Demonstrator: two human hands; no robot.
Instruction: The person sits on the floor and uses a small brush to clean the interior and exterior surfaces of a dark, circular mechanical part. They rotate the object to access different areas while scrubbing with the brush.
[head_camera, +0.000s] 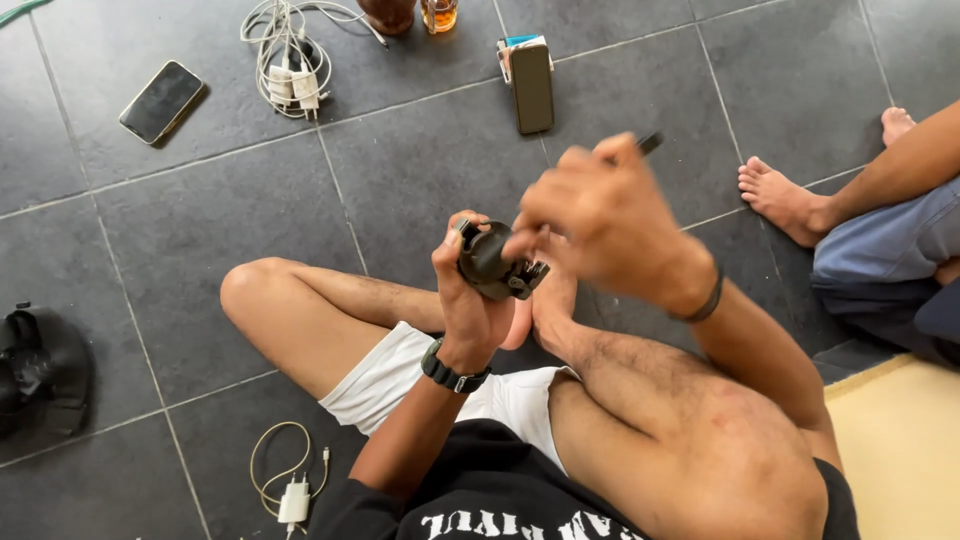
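Seated cross-legged on a floor (420, 170) of large dark grey tiles with pale grout lines. Left hand (470, 290) curled shut around a small round black device (492, 262), held up just above the crossed legs. Right hand (590, 215) blurred, fingers pinched closed on a thin dark tool (648, 144) whose tip pokes out above the knuckles; fingertips touching the black device. Beyond the hands, on the tiles: a dark phone (532, 88) lying on a small box, a tangle of white cables and chargers (288, 60), a glass of amber drink (439, 14) beside a brown pot at the far edge. Far off to the left of the hands, a second phone (161, 101) face up, and a black cap (40, 370) nearer the body. Close below the left hand, a white charger with coiled cable (290, 485). To the right of the hands, another person's bare feet (785, 200) and blue shorts, and a pale yellow mat (900, 450).
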